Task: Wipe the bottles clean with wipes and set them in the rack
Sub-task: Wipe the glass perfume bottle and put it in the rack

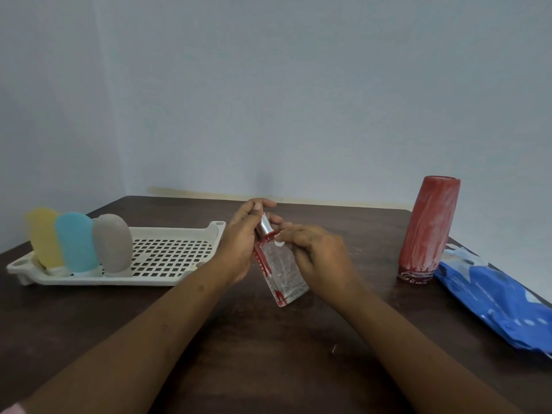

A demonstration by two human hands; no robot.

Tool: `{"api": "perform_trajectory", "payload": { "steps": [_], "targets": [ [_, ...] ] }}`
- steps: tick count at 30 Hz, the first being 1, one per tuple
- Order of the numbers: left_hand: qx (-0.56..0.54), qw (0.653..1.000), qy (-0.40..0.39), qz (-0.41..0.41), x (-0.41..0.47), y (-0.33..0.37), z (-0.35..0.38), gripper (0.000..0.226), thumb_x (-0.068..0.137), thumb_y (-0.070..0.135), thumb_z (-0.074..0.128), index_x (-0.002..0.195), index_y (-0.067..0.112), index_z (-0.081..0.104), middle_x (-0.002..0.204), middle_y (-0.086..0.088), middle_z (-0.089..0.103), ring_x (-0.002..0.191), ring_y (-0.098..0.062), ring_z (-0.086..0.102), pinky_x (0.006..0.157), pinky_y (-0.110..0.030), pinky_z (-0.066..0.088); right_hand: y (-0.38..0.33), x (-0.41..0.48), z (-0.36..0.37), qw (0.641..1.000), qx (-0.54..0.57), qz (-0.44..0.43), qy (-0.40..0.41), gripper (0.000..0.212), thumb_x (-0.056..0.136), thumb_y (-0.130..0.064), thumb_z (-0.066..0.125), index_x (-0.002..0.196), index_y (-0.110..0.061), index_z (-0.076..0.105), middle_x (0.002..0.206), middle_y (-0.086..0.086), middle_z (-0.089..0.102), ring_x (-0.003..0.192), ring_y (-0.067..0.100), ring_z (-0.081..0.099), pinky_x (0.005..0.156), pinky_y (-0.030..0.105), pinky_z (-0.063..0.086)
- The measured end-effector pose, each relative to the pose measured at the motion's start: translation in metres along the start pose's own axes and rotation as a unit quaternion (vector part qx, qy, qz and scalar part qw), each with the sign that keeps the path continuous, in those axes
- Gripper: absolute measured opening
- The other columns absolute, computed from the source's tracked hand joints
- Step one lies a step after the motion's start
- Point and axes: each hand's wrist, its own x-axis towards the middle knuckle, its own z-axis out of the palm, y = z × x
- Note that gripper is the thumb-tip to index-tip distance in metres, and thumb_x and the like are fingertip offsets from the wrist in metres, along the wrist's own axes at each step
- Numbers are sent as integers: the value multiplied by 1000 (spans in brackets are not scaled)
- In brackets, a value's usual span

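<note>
Wiping the clear bottle [282, 270] now, 3 bottles [76, 242] already racked.
My left hand [239, 243] grips its neck, my right hand [319, 258] pinches a white wad [279, 243] against it; the rack [173, 255] comes next, I reckon.

A dark brown table [268, 354] fills the lower frame. On it, at the left, lies a cream rack [167, 252]. At the right stands a red bottle [427, 231], just beside a blue wipes pack [493, 297].

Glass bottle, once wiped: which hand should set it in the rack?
Probably left: the left hand grips the glass bottle near its cap and the rack lies on that side.
</note>
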Motion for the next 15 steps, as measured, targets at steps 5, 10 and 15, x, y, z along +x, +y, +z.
{"api": "perform_trajectory", "payload": {
  "steps": [5,10,15],
  "targets": [
    [16,1000,4,10,-1,1,1,28,104,21,35,98,16,62,79,-7,65,78,-23,66,68,-29,55,-1,-2,4,1000,5,15,12,26,83,3,58,101,-9,73,107,7,70,100,18,64,90,20,44],
    [17,1000,-10,19,-1,1,3,29,104,22,34,97,18,63,81,-9,65,95,-36,66,82,-40,53,-11,0,0,998,12,-45,-47,24,85,0,55,102,-7,71,105,4,69,101,7,53,91,1,28],
    [29,999,-13,34,-2,2,3,29,104,21,34,97,17,62,79,-5,65,74,-19,63,64,-26,53,-3,0,-2,1000,-4,-6,-15,27,85,-2,54,103,-10,71,105,3,70,100,9,54,88,-2,28]
  ]
}}
